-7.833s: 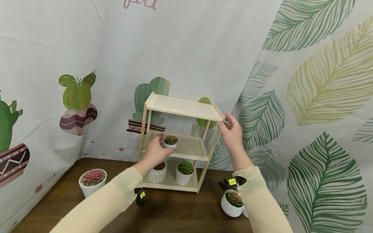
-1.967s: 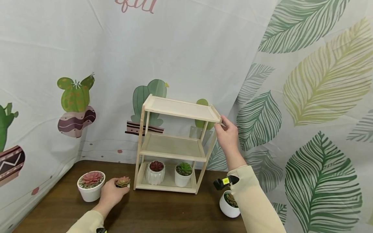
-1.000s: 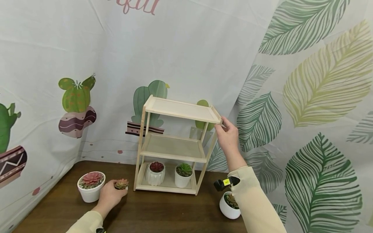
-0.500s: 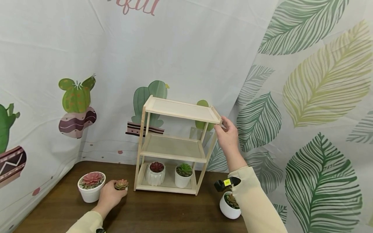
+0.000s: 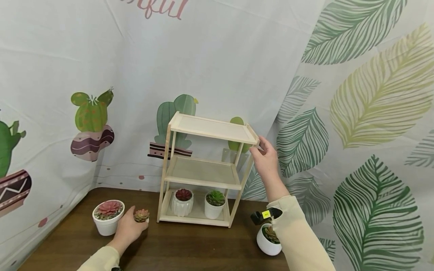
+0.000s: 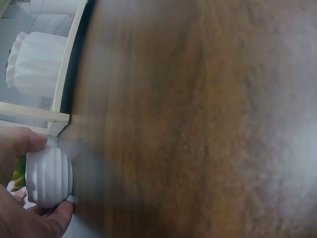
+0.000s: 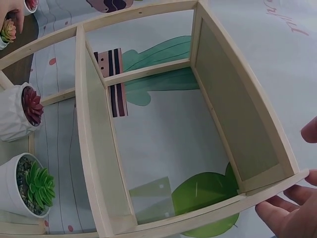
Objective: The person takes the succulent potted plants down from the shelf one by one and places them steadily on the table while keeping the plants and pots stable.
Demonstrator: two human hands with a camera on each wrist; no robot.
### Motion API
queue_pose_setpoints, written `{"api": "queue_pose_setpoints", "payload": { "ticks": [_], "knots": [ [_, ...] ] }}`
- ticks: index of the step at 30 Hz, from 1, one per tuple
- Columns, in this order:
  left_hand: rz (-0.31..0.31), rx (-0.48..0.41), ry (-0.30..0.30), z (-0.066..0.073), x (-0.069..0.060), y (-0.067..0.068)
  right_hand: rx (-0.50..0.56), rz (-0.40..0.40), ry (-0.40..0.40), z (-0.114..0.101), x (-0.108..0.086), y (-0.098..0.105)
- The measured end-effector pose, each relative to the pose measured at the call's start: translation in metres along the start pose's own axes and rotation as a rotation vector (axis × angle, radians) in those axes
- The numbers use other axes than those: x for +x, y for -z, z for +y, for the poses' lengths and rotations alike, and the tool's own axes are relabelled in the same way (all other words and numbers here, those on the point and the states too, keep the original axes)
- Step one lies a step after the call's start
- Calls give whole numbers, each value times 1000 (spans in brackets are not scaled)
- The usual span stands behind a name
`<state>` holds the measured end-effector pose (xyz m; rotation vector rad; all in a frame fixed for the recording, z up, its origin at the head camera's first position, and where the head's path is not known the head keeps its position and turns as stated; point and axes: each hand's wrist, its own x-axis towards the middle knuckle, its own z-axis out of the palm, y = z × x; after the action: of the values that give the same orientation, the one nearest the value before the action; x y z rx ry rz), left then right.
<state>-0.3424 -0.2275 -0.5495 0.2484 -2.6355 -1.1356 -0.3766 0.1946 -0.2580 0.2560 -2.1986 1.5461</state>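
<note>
My left hand [image 5: 129,227] is on the table left of a small wooden shelf rack [image 5: 203,177]. Its thumb and fingers hold a small potted succulent [image 5: 141,215], with reddish-green leaves. The left wrist view shows the ribbed white pot [image 6: 48,177] between the fingertips, its base at the tabletop. At the rack's upper right corner is my right hand [image 5: 266,160], gripping the frame with curled fingers; in the right wrist view, fingertips [image 7: 272,213] touch the post. On the bottom shelf stand a dark red succulent [image 5: 182,203] and a green succulent [image 5: 214,204], both in white pots.
A larger pink succulent [image 5: 107,217] in a white pot stands just left of my left hand. Another white-potted succulent [image 5: 268,241] sits at right, partly behind my right sleeve. A printed cloth [image 5: 223,56] hangs behind the brown table [image 5: 190,248].
Earlier my left hand held the small succulent at the middle shelf; it has carried it down left to the table. For the last two seconds both hands have barely moved.
</note>
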Motion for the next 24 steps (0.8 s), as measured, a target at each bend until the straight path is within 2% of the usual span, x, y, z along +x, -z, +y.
{"api": "queue_pose_setpoints", "payload": {
  "ticks": [10, 14, 19, 24],
  "knots": [
    [-29, -57, -21, 13, -7, -2, 10, -76, 5, 0, -5, 2],
    [6, -92, -54, 21, -10, -1, 16, -95, 5, 1, -8, 3],
    [89, -123, -144, 42, -14, 10, 3, -123, 20, 4, -10, 6],
    [72, -184, -200, 74, -12, 34, -6, -145, 42, 8, -14, 8]
  ]
}}
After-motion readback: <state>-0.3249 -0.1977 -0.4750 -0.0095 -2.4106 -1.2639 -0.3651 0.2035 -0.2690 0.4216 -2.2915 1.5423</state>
